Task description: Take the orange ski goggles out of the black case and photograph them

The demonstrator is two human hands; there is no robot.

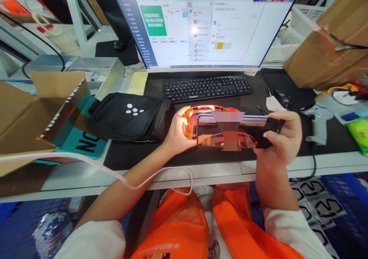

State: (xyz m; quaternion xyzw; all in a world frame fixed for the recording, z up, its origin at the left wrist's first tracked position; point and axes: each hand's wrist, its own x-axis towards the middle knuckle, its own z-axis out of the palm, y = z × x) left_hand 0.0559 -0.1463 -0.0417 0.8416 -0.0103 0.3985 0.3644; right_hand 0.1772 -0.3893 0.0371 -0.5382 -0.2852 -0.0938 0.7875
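Note:
Orange mirrored goggles (190, 125) are in my left hand (178, 132), its fingers wrapped round their left end. In front of them my right hand (284, 138) grips a smartphone (207, 132) by its right end, thumb along the lower edge. The phone lies sideways and covers most of the goggles. Its screen shows an orange lens shape, and a blurred patch covers the middle. Left of my left hand, a black zipped case (126, 119) with white dots rests on the dark desk mat (184, 159). Behind the phone is a black keyboard (208, 88).
A monitor (172, 29) stands at the back. An open cardboard box (25, 117) sits at left, near yellow notes (137, 83). A mouse (282, 98), a grey handheld scanner (317, 123) and stacked cartons (324, 59) are at right. A white cable (100, 167) crosses my left forearm.

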